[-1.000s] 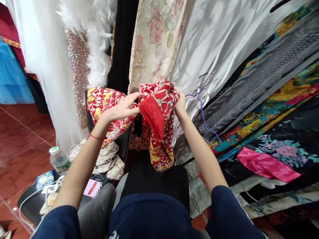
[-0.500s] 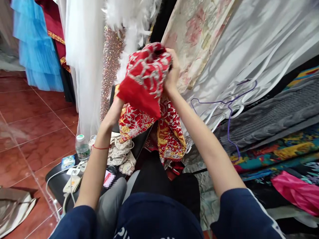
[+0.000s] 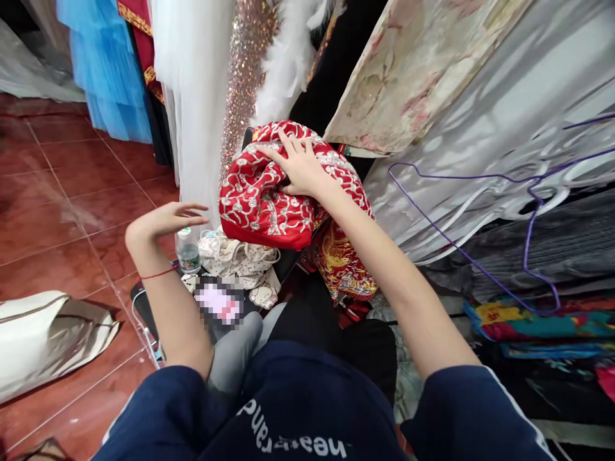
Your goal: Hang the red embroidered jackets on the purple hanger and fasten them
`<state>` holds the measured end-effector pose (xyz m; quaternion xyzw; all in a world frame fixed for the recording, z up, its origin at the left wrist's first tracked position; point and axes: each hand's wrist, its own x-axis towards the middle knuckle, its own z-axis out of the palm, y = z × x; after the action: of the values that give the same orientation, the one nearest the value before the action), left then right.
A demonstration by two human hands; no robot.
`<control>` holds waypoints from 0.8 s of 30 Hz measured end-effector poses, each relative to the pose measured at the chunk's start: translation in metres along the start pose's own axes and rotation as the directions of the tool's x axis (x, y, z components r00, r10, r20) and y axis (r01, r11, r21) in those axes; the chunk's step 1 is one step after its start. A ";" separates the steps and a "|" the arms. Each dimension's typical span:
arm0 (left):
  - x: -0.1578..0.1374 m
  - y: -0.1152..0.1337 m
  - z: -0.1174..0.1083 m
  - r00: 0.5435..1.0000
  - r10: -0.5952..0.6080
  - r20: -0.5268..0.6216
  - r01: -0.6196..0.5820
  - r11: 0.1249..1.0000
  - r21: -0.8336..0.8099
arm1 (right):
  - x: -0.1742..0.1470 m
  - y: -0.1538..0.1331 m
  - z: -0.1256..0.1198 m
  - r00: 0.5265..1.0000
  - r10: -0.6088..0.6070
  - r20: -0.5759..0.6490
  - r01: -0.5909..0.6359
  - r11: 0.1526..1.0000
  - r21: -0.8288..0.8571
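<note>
A red garment with silver and gold embroidery [image 3: 283, 221] lies bunched over a dark seat in front of me, and part of it hangs down on the right. My right hand [image 3: 300, 169] rests on top of the cloth with its fingers spread. To the left, my left hand [image 3: 175, 218] is raised apart from the garment, its fingers stretched out and holding nothing. Below that hand stand a clear plastic bottle [image 3: 188, 253] and a heap of white dotted cloth [image 3: 235, 259]. A phone with a blurred screen [image 3: 218, 303] lies close to my leg.
A purple hanger [image 3: 480, 176] hangs at the right before white fabric. Folded garments [image 3: 542, 320] fill the lower right. Blue tulle [image 3: 108, 77], white tulle [image 3: 196, 83] and a sequined dress [image 3: 243, 70] hang behind. A pale bag [image 3: 48, 339] sits on the red tiled floor.
The red garment has come down from my raised hands onto the seat. My left hand has let go and moved left; my right hand now lies flat on the cloth.
</note>
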<state>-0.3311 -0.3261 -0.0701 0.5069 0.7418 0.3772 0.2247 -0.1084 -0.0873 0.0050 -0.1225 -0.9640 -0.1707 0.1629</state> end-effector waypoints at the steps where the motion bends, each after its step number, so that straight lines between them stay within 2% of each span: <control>1: -0.006 -0.001 -0.005 1.000 -0.002 0.019 0.002 1.000 0.009 | 0.000 0.001 0.001 1.000 -0.003 -0.002 0.003 1.000 0.005; 6: -0.023 0.015 -0.010 0.999 0.039 0.033 -0.036 0.996 -0.081 | 0.004 0.003 0.010 0.998 0.027 -0.060 -0.024 0.999 0.040; 11: -0.017 0.036 0.005 0.984 0.162 0.080 -0.149 0.978 -0.150 | 0.006 0.002 0.013 0.990 0.064 -0.122 -0.062 0.998 0.023; 14: -0.009 0.044 0.017 0.986 0.155 0.055 -0.137 0.961 -0.241 | 0.007 0.003 0.010 0.978 0.134 -0.158 -0.133 0.991 0.021; 17: -0.003 0.054 0.028 0.990 0.115 -0.087 -0.142 0.886 -0.441 | 0.007 0.005 0.002 0.926 0.264 -0.268 -0.250 0.964 0.087; 19: 0.001 0.060 0.033 0.967 0.199 -0.160 -0.255 0.779 -0.573 | 0.005 0.005 -0.008 0.872 0.344 -0.347 -0.314 0.939 0.141; 21: 0.006 0.067 0.038 0.922 0.337 -0.192 -0.378 0.667 -0.643 | -0.001 0.004 -0.021 0.822 0.401 -0.404 -0.360 0.916 0.178; 24: 0.012 0.076 0.051 0.858 0.444 -0.257 -0.495 0.587 -0.641 | -0.019 0.000 -0.044 0.765 0.463 -0.448 -0.420 0.886 0.198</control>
<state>-0.2550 -0.2828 -0.0405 0.5505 0.3948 0.6873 0.2623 -0.0790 -0.1071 0.0373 -0.2921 -0.8424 -0.1110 0.4390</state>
